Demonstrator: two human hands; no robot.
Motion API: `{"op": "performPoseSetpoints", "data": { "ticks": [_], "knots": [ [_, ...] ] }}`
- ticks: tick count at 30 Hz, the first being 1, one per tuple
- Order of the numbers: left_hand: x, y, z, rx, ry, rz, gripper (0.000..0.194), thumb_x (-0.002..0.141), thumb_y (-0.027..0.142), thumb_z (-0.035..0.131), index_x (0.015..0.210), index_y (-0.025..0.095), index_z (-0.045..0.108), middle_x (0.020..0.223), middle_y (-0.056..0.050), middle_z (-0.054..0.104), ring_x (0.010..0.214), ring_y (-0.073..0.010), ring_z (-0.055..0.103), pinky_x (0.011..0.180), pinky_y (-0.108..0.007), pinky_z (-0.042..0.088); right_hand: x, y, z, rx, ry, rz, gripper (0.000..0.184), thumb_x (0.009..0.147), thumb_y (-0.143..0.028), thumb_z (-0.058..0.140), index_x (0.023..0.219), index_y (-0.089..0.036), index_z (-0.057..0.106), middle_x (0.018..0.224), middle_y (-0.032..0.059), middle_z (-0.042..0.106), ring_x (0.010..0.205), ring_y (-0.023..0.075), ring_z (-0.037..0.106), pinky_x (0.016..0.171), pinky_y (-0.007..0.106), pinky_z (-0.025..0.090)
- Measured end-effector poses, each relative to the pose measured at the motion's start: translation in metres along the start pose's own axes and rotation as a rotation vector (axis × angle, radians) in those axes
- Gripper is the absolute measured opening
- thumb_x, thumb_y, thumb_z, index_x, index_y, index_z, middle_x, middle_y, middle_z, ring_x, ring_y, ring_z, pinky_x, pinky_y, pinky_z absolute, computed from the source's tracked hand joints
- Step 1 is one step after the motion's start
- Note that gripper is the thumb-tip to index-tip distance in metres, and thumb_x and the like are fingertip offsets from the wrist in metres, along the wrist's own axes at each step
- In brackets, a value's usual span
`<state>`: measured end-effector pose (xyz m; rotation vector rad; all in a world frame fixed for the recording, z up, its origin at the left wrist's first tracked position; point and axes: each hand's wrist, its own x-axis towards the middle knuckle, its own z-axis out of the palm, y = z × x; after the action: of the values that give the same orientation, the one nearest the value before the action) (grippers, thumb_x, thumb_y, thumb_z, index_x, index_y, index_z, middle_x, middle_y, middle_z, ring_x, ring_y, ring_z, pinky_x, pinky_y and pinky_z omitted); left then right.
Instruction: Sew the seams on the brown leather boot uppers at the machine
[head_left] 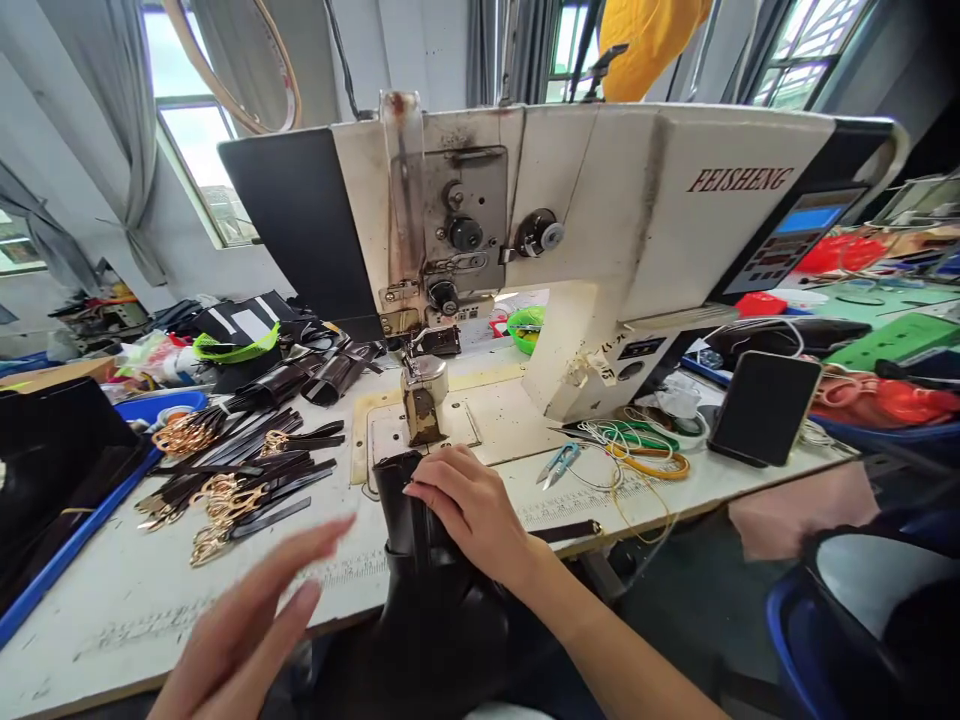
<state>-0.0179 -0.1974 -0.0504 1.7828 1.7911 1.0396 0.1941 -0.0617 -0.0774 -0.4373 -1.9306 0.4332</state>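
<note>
A dark brown leather piece (pixel 450 610), narrow at its far end and wider towards me, hangs over the table's front edge. Its narrow end lies just in front of the sewing machine's post (pixel 424 410). My right hand (pixel 469 505) is closed on that end, thumb and fingers pinched together at its right side. Left of the leather, my left hand (pixel 259 610) is in the air with fingers apart, slightly blurred, holding nothing. The white sewing machine (pixel 592 200) stands across the table, its needle area above the post. What lies under my right fingers is hidden.
Dark straps with gold buckles (pixel 225 500) lie on the left of the table, beside a blue tray (pixel 67 560). To the right are blue thread snips (pixel 560 465), tangled cords (pixel 645 450), a short dark strap (pixel 566 531) and a propped phone (pixel 765 408).
</note>
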Motion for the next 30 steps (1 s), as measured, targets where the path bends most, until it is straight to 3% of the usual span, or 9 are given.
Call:
{"op": "performPoseSetpoints", "data": {
  "ticks": [1,3,7,12,16,18,20,23,30],
  "knots": [
    [0.02,0.004,0.005,-0.018,-0.009,0.064,0.041,0.097,0.054,0.05,0.137,0.044,0.051,0.15,0.004,0.052,0.137,-0.0216,0.049,0.118,-0.04,0.039,-0.001,-0.002,-0.001,-0.005,0.001,-0.006,0.012,0.104,-0.022,0.054,0.094,-0.021,0.06,0.086,0.0029,0.064,0.079,0.0164,0.054,0.078,0.03,0.045],
    [0.061,0.012,0.018,-0.036,-0.098,0.184,0.043,0.098,0.051,0.049,0.141,0.043,0.048,0.154,0.006,0.046,0.146,-0.0215,0.036,0.125,-0.039,0.027,-0.002,-0.006,-0.006,-0.021,0.001,-0.015,0.014,0.105,-0.025,0.053,0.094,-0.02,0.06,0.089,0.0034,0.065,0.081,0.0164,0.056,0.08,0.03,0.046],
    [0.108,0.02,0.045,-0.054,-0.34,0.199,0.044,0.097,0.061,0.044,0.116,0.028,0.067,0.122,-0.002,0.07,0.116,-0.0243,0.06,0.113,-0.039,0.04,-0.002,-0.01,-0.02,-0.079,-0.008,0.01,0.02,0.107,-0.03,0.047,0.094,-0.021,0.06,0.09,0.0026,0.067,0.082,0.0155,0.059,0.082,0.029,0.048],
    [0.12,0.011,0.052,0.027,-0.492,0.145,0.052,0.09,0.063,0.055,0.129,0.027,0.057,0.134,-0.005,0.063,0.128,-0.0305,0.052,0.108,-0.042,0.042,-0.01,0.008,-0.027,-0.197,-0.078,0.126,0.022,0.108,-0.03,0.045,0.095,-0.021,0.06,0.083,0.002,0.065,0.076,0.0163,0.058,0.078,0.029,0.045],
    [0.138,0.011,0.054,0.112,-0.753,0.143,0.038,0.087,0.056,0.062,0.105,0.023,0.069,0.1,-0.001,0.073,0.097,-0.0262,0.064,0.087,-0.034,0.05,-0.022,0.024,-0.026,-0.214,-0.248,0.216,0.015,0.098,-0.033,0.065,0.103,-0.019,0.064,0.094,0.0051,0.069,0.092,0.0214,0.06,0.092,0.037,0.042],
    [0.146,0.008,0.055,0.131,-0.833,0.125,0.039,0.085,0.055,0.064,0.109,0.025,0.069,0.105,0.0,0.073,0.1,-0.025,0.064,0.088,-0.032,0.05,-0.029,0.026,-0.031,-0.164,-0.337,0.279,0.044,0.089,-0.037,0.076,0.126,-0.02,0.059,0.115,0.0072,0.067,0.11,0.0242,0.056,0.101,0.04,0.039],
    [0.147,0.002,0.054,0.164,-0.888,0.083,0.06,0.072,0.058,0.077,0.121,0.027,0.064,0.12,-0.001,0.069,0.11,-0.0274,0.062,0.095,-0.033,0.049,-0.037,0.027,-0.039,-0.093,-0.437,0.344,0.071,0.083,-0.039,0.083,0.143,-0.024,0.047,0.127,0.0066,0.062,0.117,0.0241,0.053,0.104,0.039,0.039],
    [0.137,-0.008,0.054,0.242,-0.945,0.013,0.09,0.049,0.063,0.089,0.126,0.025,0.059,0.124,-0.007,0.065,0.113,-0.033,0.059,0.097,-0.04,0.048,-0.048,0.027,-0.044,-0.002,-0.572,0.422,0.081,0.077,-0.04,0.088,0.146,-0.03,0.047,0.116,0.0034,0.06,0.111,0.023,0.052,0.101,0.038,0.042],
    [0.124,-0.015,0.062,0.343,-0.978,-0.086,0.076,0.061,0.057,0.082,0.124,0.023,0.054,0.097,-0.005,0.06,0.106,-0.0353,0.053,0.086,-0.039,0.046,-0.058,0.029,-0.022,-0.018,-0.639,0.523,0.08,0.079,-0.027,0.086,0.147,-0.031,0.045,0.117,0.0052,0.056,0.113,0.0267,0.047,0.104,0.047,0.031]
  ]
}}
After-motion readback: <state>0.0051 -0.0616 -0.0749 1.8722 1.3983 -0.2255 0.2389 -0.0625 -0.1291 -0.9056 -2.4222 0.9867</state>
